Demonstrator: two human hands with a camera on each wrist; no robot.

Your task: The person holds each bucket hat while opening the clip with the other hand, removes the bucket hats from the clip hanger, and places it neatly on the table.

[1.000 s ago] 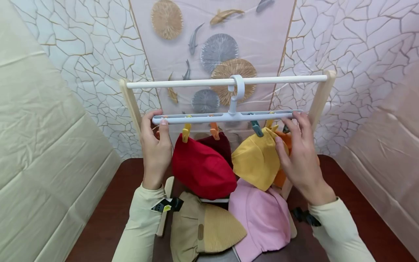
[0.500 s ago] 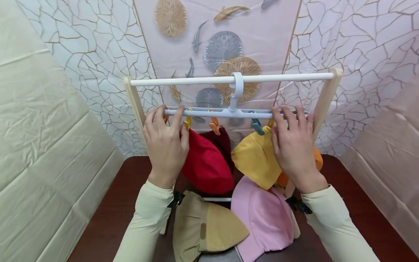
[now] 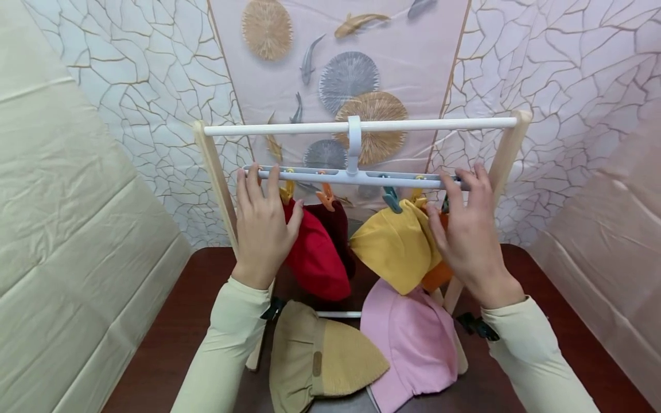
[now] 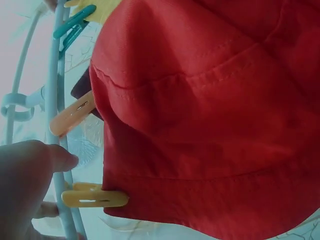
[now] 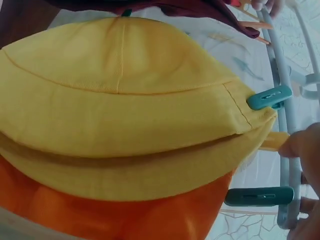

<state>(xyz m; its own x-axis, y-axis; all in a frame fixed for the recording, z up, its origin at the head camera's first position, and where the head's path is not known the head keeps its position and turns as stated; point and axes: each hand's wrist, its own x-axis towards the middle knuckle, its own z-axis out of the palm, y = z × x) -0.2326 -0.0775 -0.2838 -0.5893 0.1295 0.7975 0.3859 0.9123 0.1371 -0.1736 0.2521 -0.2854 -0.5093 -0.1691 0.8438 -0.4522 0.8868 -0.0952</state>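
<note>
A light blue-grey hanger [image 3: 330, 175] hooks over the white rail [image 3: 289, 128]. My left hand [image 3: 264, 238] rests its fairly straight fingers over the hanger's left end, thumb below the bar. My right hand [image 3: 476, 241] touches the right end, fingers slightly bent and thumb apart. Coloured pegs hold hats under the bar: a red hat [image 4: 200, 110] by a yellow peg [image 4: 95, 198], a maroon one [image 3: 334, 226] by an orange peg [image 3: 326, 197], a yellow hat [image 5: 130, 120] by a teal peg [image 5: 270, 97]. An orange hat [image 5: 115, 215] hangs behind the yellow one, mostly hidden.
The rail spans a rack with wooden posts [image 3: 506, 155] on a dark red-brown table [image 3: 175, 304]. In front lie a tan hat [image 3: 330, 355] and a pink hat [image 3: 408, 344]. A patterned cloth [image 3: 341, 34] hangs behind, with pale fabric walls [image 3: 98, 229] at both sides.
The hanger and its hats have shifted left along the rail. My left hand has moved from the bar's end to over its top; my right fingers have spread slightly since half a second ago.
</note>
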